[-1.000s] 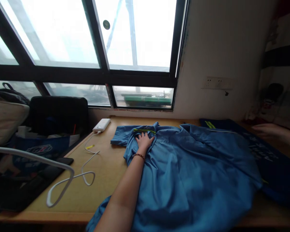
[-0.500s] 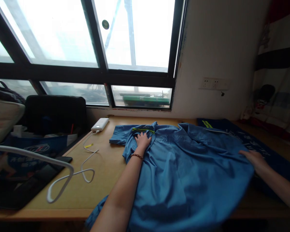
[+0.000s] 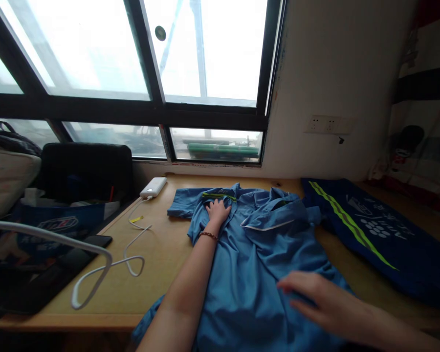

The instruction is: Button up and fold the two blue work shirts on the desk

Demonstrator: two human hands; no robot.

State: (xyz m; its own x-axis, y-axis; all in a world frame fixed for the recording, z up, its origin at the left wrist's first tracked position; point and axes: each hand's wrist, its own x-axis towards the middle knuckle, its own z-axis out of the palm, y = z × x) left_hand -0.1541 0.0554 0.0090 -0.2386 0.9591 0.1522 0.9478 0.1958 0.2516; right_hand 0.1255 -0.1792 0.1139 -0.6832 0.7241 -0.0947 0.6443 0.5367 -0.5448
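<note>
Head camera gives me a window (image 3: pixel 214 54) across eleven to twelve o'clock, with a wooden tabletop (image 3: pixel 168 269) spanning four to eight. My blue shirt (image 3: pixel 249 274) lies rumpled on it between five and six o'clock, one sleeve pointing toward nine, its lower part reaching past the near edge. Dark-blue cloth (image 3: pixel 355 239) with a yellow-green stripe lies toward four. I have the right hand (image 3: pixel 319 296), blurred, half-curled over the shirt between four and five, gripping nothing I can see; I can't tell whether it touches. My left hand (image 3: pixel 217 211), just below centre at six, rests fingers-spread on the shirt beside a yellow-green strip. At nine sits a white box (image 3: pixel 153 187).
</note>
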